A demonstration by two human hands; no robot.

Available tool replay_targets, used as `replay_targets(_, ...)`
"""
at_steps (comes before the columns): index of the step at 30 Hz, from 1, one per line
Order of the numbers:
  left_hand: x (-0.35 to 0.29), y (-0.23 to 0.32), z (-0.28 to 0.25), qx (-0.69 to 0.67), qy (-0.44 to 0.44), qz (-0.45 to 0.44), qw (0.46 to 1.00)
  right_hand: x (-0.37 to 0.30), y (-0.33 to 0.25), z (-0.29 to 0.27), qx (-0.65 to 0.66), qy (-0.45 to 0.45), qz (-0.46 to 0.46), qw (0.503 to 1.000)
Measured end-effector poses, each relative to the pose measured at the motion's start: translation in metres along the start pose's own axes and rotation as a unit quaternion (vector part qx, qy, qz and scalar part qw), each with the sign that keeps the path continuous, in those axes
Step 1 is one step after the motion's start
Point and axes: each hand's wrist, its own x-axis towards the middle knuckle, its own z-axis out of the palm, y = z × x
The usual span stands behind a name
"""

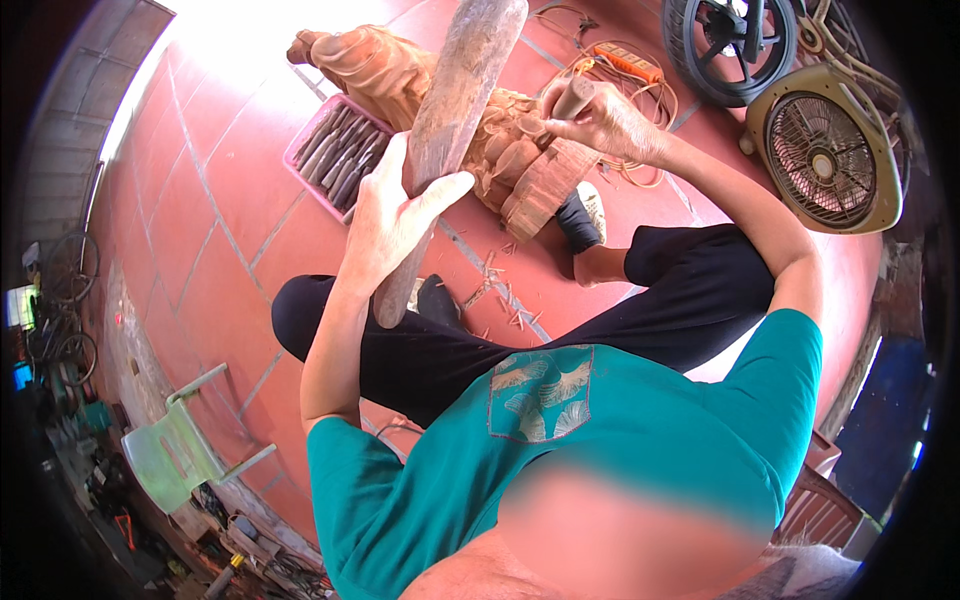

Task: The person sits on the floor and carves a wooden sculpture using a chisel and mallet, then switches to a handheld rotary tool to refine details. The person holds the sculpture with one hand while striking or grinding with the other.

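Red tiled floor point(180, 235) — carved wood point(512, 150), shavings point(517, 319), green chair point(172, 458), fan point(824, 158)

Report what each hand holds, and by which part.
The left hand holds a long, flat, greyish-brown wooden plank near its middle; the right hand holds a brown cylindrical wooden piece near its visible end.

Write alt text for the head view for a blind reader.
A person's left hand holds a long wooden board and the right hand a round wooden piece. Nearby are a carved statue and a pink tray of tools.
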Motion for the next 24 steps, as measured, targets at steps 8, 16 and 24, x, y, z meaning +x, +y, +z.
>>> replay_targets(8, -0.001, -0.003, -0.006, 0.002, 0.024, -0.005, 1.0, 0.007, 0.003, -0.008, 0.159, -0.024, 0.101, 0.982)
replay_targets(16, -0.003, -0.002, -0.007, -0.002, 0.022, -0.021, 1.0, 0.016, 0.005, -0.001, 0.16, -0.05, 0.107, 0.98)
replay_targets(24, -0.002, -0.002, -0.009, 0.006, 0.018, -0.01, 1.0, 0.02, 0.001, -0.003, 0.124, -0.05, 0.094, 0.987)
